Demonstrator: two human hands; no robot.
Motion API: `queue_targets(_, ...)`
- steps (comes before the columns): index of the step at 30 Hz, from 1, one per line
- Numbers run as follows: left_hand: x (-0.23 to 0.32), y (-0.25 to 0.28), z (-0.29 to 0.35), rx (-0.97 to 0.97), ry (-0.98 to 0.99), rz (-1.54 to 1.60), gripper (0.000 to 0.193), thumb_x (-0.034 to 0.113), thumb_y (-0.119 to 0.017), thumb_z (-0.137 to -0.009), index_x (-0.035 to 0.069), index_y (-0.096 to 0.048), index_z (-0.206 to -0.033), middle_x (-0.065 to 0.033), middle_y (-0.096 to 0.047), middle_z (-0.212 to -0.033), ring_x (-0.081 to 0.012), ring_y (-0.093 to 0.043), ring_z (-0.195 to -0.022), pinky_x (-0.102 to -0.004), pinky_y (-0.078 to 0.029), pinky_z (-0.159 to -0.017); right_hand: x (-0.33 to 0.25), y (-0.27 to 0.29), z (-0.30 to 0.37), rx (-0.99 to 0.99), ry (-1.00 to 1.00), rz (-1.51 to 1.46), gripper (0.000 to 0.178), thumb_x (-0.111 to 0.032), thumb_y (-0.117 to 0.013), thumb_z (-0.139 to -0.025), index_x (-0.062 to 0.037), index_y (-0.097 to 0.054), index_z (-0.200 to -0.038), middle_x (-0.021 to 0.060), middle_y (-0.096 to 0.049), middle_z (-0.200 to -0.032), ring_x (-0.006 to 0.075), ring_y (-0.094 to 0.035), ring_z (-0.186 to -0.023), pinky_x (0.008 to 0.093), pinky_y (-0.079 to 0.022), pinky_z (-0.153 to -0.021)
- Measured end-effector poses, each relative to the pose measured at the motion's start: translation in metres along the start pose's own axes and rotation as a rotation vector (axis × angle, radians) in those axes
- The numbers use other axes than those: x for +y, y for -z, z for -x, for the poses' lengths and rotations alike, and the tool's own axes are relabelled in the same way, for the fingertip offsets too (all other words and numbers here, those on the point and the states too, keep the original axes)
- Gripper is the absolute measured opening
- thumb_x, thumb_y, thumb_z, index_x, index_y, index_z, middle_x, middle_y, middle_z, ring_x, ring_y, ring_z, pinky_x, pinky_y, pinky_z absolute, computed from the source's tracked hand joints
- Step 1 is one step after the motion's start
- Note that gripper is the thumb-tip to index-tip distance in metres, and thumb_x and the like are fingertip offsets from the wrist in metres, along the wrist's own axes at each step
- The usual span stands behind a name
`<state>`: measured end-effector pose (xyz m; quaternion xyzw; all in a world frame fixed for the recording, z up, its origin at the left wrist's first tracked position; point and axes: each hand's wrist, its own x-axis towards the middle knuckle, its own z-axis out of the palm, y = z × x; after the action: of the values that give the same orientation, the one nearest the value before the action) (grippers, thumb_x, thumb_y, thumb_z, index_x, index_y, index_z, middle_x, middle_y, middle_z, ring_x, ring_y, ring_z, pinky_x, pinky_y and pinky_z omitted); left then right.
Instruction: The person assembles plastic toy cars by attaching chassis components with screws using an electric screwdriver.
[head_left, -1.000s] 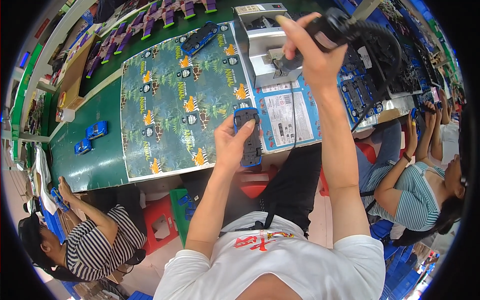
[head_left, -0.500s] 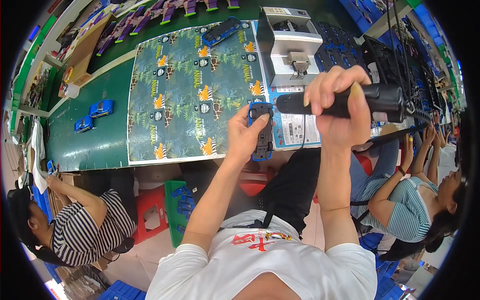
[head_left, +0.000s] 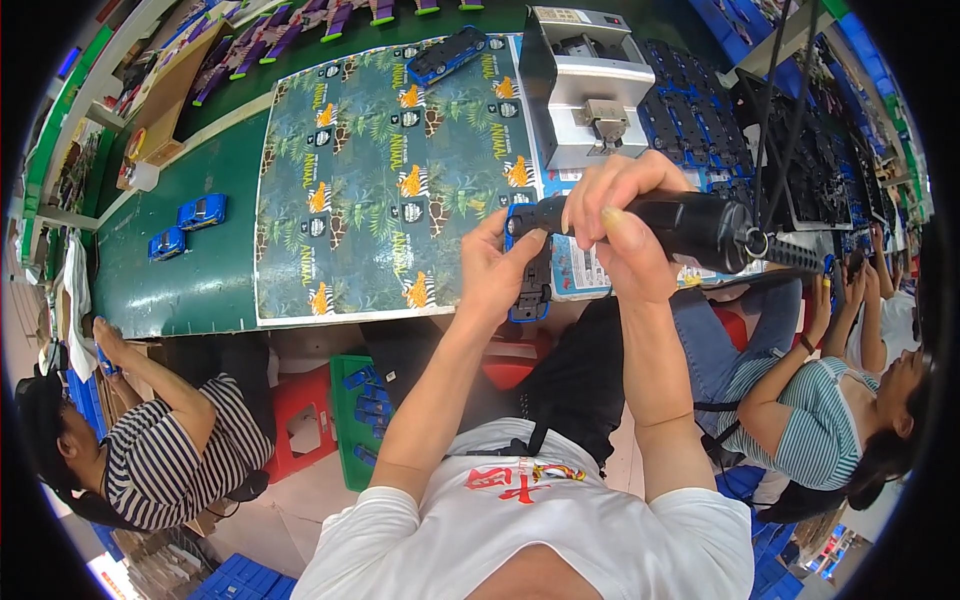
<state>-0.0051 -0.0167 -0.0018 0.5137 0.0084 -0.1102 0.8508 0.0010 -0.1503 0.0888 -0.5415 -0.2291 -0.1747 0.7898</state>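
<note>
My left hand [head_left: 490, 265] is closed around a blue toy car [head_left: 534, 285], which shows its black underside. In my right hand [head_left: 632, 230] is a black electric screwdriver [head_left: 695, 228], held almost level, with my fingers wrapped round its body. Its front end reaches the upper part of the car, beside my left thumb; the tip is hidden, so contact cannot be made out. Just beyond my hands stands a metal screw feeder [head_left: 590, 115].
A patterned sheet [head_left: 370, 200] covers the middle of the green table [head_left: 120, 290]. One toy car [head_left: 447, 56] lies at its far edge, two blue cars [head_left: 202, 211] at the left. Rows of black car bases [head_left: 695, 110] lie right. Co-workers sit either side; a green crate [head_left: 350, 440] stands below.
My right hand has brought the screwdriver left and slightly down, so its front end now overlaps the car. My left hand still holds the car in nearly the same place.
</note>
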Motion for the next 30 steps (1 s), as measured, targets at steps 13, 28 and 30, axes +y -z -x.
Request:
queue_targets(13,0.002,0.004,-0.003,-0.010,0.080,0.078,0.022,0.005,-0.066,-0.088,0.000,-0.066,-0.109,-0.0073,-0.070,-0.088,-0.0113,-0.066,-0.073,-0.0263,-0.055,-0.066,-0.006,-0.003,-0.004,-0.111,0.034,0.118,0.023,-0.016,-0.069,-0.083,-0.0028,-0.051,-0.088,0.0081,-0.053,-0.070,0.0161,-0.052,-0.059,0.0331,-0.048,-0.063)
queue_targets(28,0.007,0.031,0.001,-0.126,0.170,0.405,0.065,-0.011,-0.063,-0.076,0.009,-0.042,-0.135,-0.0129,-0.055,-0.132,-0.0324,-0.059,-0.118,-0.0599,-0.051,-0.098,-0.040,0.057,-0.043,0.179,0.321,0.012,0.011,-0.006,-0.066,-0.088,0.0010,-0.058,-0.088,0.0085,-0.059,-0.064,0.0148,-0.057,-0.053,0.0315,-0.052,-0.060)
queue_targets(30,0.007,0.030,0.001,-0.138,0.154,0.372,0.066,-0.011,-0.064,-0.076,0.010,-0.043,-0.135,-0.0131,-0.055,-0.133,-0.0325,-0.059,-0.119,-0.0583,-0.052,-0.097,-0.032,0.063,-0.057,0.196,0.350,0.065,0.012,-0.006,-0.070,-0.086,0.0013,-0.062,-0.084,0.0067,-0.060,-0.061,0.0129,-0.058,-0.052,0.0279,-0.050,-0.055)
